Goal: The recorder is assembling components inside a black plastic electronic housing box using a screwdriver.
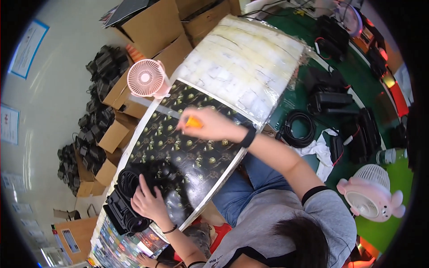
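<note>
My left hand lies with its fingers spread against a black boxy device at the left edge of the table. A coil of black cable rests on that device, beside my fingertips. Over the dark patterned part of the table, my right hand is raised and closed round an orange object. Motion smears this hand, so the object's kind is unclear. A black band circles my right wrist.
A pink fan stands at the table's far left edge. Beyond it are cardboard boxes and heaps of black devices. To the right, a green bench holds black cases, a cable coil and a pink animal-shaped fan. Another person's hand shows at the bottom.
</note>
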The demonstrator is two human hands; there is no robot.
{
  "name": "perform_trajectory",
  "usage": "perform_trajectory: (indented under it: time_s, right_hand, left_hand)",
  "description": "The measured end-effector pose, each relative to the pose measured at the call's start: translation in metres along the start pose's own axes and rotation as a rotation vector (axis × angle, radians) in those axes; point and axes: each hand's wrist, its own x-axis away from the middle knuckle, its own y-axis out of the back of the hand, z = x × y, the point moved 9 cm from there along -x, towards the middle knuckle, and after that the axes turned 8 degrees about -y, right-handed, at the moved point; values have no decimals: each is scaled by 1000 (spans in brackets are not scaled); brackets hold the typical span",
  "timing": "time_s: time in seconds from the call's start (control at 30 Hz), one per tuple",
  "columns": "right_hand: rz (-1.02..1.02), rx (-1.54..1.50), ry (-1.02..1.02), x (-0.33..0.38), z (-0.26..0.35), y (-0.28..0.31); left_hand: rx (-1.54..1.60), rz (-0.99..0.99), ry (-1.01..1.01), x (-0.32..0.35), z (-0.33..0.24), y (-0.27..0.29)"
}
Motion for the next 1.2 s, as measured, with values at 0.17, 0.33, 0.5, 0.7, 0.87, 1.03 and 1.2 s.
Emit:
perform_trajectory:
  time_s: [0.17,0.33,0.5,0.7,0.87,1.03,1.2]
  right_hand:
    - [-452,304,-187,26,14,193]
    - [-796,801,-329,63,10,396]
    - [-889,1266,-589,113,-62,521]
    - [-653,1482,-932,216,-197,626]
    - [-496,1285,-785,189,-172,611]
    - [-497,1477,-922,179,-153,577]
    - [-747,1183,-816,174,-126,591]
  left_hand:
    - [-126,-3,150,9,35,-22]
    - [-193,64,285,24,71,-39]
    - [-328,170,379,53,115,-45]
    - [-306,226,408,65,129,-62]
    - [-269,164,363,65,121,-55]
    - [-229,108,370,65,118,-52]
    - [-83,36,331,66,114,-48]
